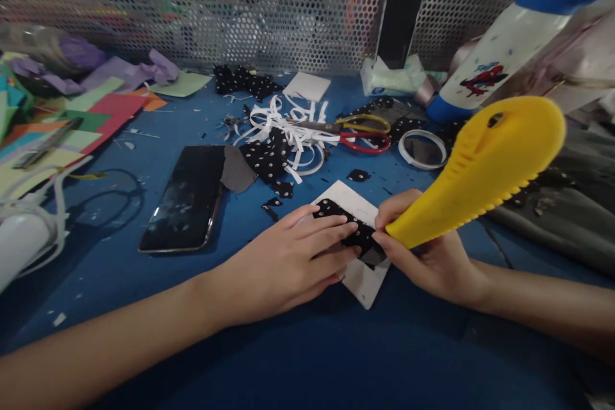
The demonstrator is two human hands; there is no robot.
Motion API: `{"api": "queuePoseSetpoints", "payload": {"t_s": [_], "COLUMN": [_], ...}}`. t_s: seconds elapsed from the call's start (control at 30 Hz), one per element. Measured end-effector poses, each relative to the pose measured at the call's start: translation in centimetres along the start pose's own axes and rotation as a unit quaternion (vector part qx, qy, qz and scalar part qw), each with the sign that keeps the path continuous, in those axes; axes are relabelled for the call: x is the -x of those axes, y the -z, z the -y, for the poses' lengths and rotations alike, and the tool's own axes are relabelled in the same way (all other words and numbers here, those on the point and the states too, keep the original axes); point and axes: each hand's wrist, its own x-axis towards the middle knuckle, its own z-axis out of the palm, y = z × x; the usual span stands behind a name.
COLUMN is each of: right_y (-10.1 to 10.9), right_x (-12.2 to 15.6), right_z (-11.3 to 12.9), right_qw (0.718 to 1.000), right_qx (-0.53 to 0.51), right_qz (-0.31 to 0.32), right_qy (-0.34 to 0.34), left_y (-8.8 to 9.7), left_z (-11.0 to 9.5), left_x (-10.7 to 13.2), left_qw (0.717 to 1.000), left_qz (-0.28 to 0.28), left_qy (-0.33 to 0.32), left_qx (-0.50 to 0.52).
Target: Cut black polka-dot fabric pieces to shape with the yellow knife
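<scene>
In the head view, a piece of black dotted fabric (366, 235) is being held against a white card (366, 285) by the left hand (293, 259), whose fingers are being kept slightly spread and laid flat across it. The card is being supported by the blue surface (240, 359), one corner pointing toward the person. By the right hand (435, 266), a yellow tool (485, 170) is being gripped near its narrow end, which is being pinched between thumb and forefinger just beyond the fabric's right side. The fabric's long axis is running from far left to near right, while the tool is slanting up and away to the right, so the two lines are meeting crosswise. The fabric is lying beneath the left fingers and to the left of the right fingertips; the left hand is plainly being placed nearer. Whether the fabric is being touched by the tool's tip is not being shown clearly, as the spot is being partly screened by the right thumb and forefinger.
</scene>
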Motion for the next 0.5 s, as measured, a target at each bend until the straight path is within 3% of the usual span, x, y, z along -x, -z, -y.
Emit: {"api": "queuePoseSetpoints", "payload": {"t_s": [0.17, 0.5], "right_y": [-0.1, 0.3], "right_x": [-0.1, 1.1], "right_z": [0.2, -0.2], "right_qw": [0.999, 0.998], "right_qx": [0.015, -0.040], "right_qz": [0.035, -0.047], "right_qy": [0.034, 0.016], "left_y": [-0.1, 0.0], "left_z": [0.0, 0.0], "left_x": [0.0, -0.4], "left_qw": [1.000, 1.000], "left_qz": [0.004, -0.005], "left_qy": [0.003, 0.007], "left_qx": [0.003, 0.006]}}
